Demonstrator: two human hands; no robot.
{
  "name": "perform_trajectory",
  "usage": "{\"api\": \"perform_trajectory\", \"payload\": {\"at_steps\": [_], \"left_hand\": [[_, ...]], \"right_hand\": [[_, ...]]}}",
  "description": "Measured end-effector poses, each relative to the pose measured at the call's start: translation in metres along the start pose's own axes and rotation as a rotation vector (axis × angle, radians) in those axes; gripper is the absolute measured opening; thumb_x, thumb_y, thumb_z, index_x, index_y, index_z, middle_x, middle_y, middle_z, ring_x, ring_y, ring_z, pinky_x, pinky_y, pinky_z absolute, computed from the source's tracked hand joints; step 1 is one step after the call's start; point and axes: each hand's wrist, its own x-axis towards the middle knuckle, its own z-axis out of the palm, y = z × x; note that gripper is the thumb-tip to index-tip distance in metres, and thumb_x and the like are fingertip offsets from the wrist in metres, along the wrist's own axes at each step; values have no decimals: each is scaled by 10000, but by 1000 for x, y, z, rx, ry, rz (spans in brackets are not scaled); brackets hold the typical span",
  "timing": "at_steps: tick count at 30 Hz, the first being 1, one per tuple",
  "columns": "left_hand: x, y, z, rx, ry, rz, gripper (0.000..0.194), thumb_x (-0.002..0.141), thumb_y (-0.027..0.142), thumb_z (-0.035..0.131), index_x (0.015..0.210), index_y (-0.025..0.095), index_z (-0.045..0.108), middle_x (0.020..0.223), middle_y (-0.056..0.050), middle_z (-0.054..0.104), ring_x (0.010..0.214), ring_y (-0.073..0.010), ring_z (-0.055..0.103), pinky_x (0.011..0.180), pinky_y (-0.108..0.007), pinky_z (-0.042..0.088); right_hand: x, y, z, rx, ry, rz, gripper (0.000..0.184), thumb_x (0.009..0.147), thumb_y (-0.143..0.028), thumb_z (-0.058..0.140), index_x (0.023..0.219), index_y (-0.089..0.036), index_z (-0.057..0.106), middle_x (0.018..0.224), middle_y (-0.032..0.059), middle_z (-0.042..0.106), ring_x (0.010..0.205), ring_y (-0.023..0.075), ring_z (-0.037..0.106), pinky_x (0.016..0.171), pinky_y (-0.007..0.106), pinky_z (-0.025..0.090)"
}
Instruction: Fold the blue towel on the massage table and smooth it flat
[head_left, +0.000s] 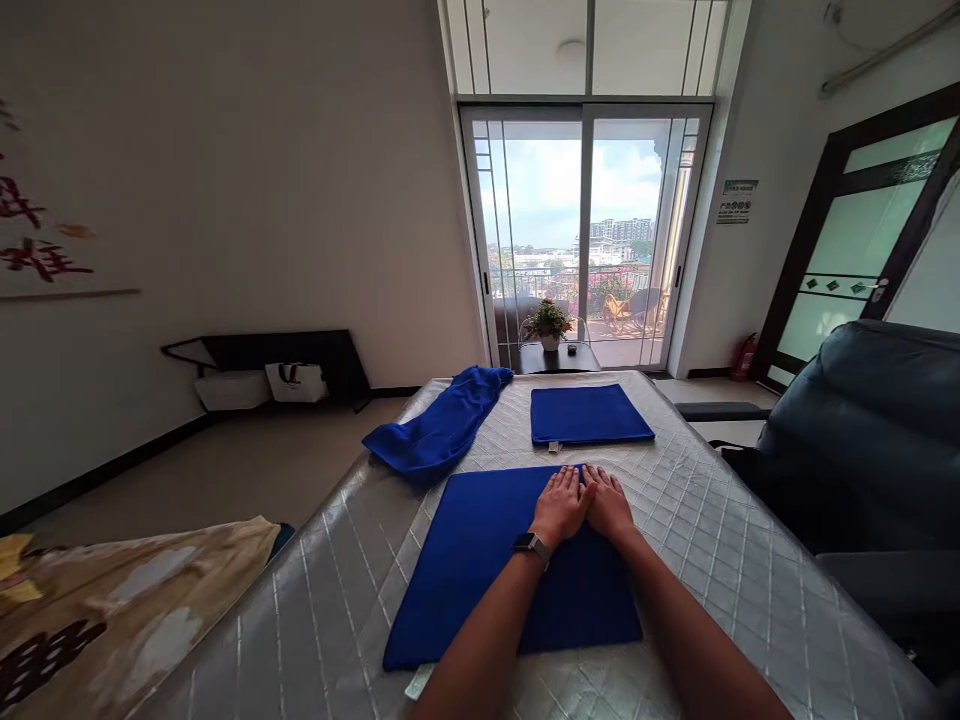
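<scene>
A blue rectangular cloth [457, 570] lies flat on the silver quilted surface [705, 540] in front of me, a white tag at its near left corner. My left hand [560, 505] rests palm down near its far edge, fingers stretched out, a dark watch on the wrist. Beside it my right hand [606, 500] lies flat too, the thumbs meeting or overlapping. Beyond them is a smaller, neatly flat blue cloth [589, 413] with a small tag. A crumpled blue cloth [442, 425] lies at the far left edge.
A dark armchair [877, 430] stands close on the right. At lower left is a patterned blanket [142, 610]. Past the far edge is a small black table [536, 358] with a potted plant [549, 322], before glass sliding doors [532, 220]. A white bag [295, 383] sits by the left wall.
</scene>
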Motion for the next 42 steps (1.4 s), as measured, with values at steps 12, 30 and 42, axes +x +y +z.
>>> {"api": "perform_trajectory", "payload": {"at_steps": [12,30,42], "left_hand": [[-5,-14,-8,43,-8,-19,597,1074,421,223,1561,132,410,1635,-143,395,1540,-234,315,1268,-439,267],[-84,-166,-59,87,-58,-247,658,1045,511,280,1601,165,332,1674,-110,310,1560,-256,256,1276,-456,218],[-101,-183,-67,90,-29,-311,670,1051,519,235,1597,144,330,1678,-125,301,1563,-241,248,1267,-436,235]], "right_hand": [[1,-1,-4,25,4,26,606,1047,-366,240,1617,-177,325,1685,45,279,1556,215,239,1252,404,150],[0,1,-2,2,-7,47,630,1041,-398,231,1624,-170,303,1691,17,265,1557,200,231,1260,383,130],[0,2,-1,-20,-16,51,628,1040,-392,227,1623,-172,304,1688,10,269,1560,187,223,1263,381,120]]}}
